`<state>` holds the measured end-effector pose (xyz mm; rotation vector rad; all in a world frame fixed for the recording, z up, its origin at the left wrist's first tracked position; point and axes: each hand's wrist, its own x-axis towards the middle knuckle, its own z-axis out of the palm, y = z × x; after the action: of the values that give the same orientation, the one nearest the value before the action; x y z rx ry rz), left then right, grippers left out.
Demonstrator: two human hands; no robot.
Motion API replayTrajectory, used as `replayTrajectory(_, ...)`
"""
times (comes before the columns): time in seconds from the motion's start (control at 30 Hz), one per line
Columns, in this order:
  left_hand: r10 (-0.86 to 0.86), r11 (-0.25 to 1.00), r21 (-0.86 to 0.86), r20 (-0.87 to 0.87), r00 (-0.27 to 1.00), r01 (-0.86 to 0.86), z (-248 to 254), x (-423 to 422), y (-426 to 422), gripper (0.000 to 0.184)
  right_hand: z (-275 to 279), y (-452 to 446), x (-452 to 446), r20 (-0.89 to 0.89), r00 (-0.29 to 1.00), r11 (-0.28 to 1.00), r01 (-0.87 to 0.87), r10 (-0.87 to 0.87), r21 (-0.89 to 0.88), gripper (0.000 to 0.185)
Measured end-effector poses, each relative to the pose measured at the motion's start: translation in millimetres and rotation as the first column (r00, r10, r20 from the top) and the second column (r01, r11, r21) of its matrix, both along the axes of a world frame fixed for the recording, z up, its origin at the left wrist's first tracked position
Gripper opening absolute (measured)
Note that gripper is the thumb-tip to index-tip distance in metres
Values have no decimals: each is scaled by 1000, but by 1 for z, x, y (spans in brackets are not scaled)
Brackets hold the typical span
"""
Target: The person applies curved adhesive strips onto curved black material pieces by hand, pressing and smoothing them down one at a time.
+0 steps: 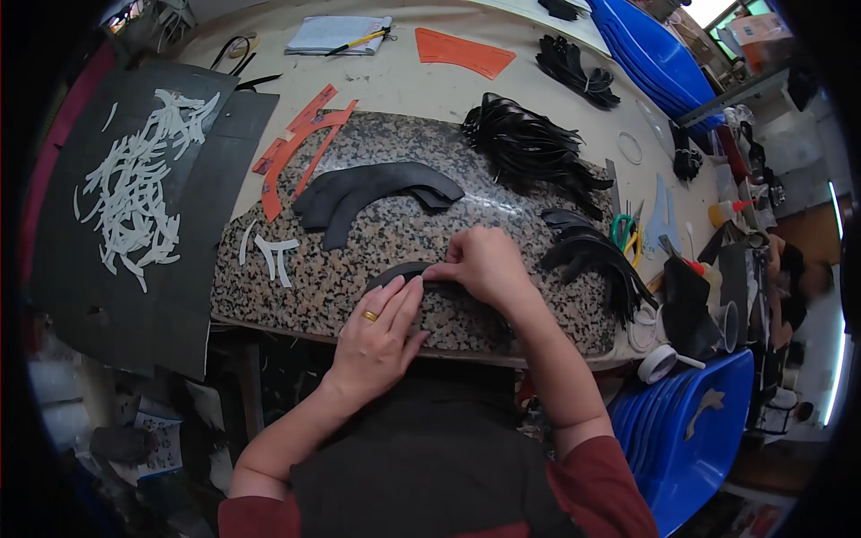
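So the person is working on a thin dark curved strip of leather-like material (401, 270), which is lying near the front edge of a speckled granite slab (314, 291). Its long axis is running mostly left to right across the slab, and the visible left end is bending down toward the person, so the bulge of the arc is facing away from them. The right end is hiding under the other hand, so I can't tell where that one is pointing. The left hand (381, 330) (the one that's wearing a gold ring, nice touch) is lying over the left part of the strip, fingers stretching out fairly straight and close together, thumb sitting apart. The right hand (489, 267) is curling over the strip from the right, thumb and fingertip closing together right at it, though I can't tell if they're actually gripping its edge. The two hands' fingertips are almost meeting. Just beyond them, a stack of wide dark grey curved pieces (381, 191) is resting on the slab, arching away from the person too. Small white forked strips (276, 255) are lying off to the left, and a fanned bundle of glossy black strips (596, 255) is sitting to the right, beside the green-and-yellow-handled scissors (621, 231).
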<state>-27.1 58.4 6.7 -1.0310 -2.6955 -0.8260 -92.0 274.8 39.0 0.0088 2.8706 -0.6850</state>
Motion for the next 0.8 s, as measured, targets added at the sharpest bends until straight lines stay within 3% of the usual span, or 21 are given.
replayTrajectory(0.13,30,999,-30,-49,998,-31,4,-5,5,60,18,23,8,169,982,995,68,-80,77,46)
replayTrajectory(0.27,5,999,45,127,992,-10,13,-20,1,54,31,57,25,325,926,976,147,-192,158,40)
replayTrajectory(0.37,-77,966,258,350,934,-17,16,-34,-14,50,29,51,39,149,983,995,101,-103,26,34)
replayTrajectory(0.4,-81,939,337,394,916,-62,17,-35,-17,50,13,50,44,-18,1000,996,4,-6,-93,33)
replayTrajectory(0.43,-90,905,411,437,895,-110,17,-35,-19,50,14,39,46,-79,997,972,-37,19,-234,31)
replayTrajectory(0.6,53,961,248,272,961,-123,9,-20,-33,70,-14,23,51,-419,896,954,-239,146,-180,30)
replayTrajectory(0.8,56,979,185,167,984,-87,3,-3,-38,84,-9,23,53,-539,823,938,-307,178,-159,30)
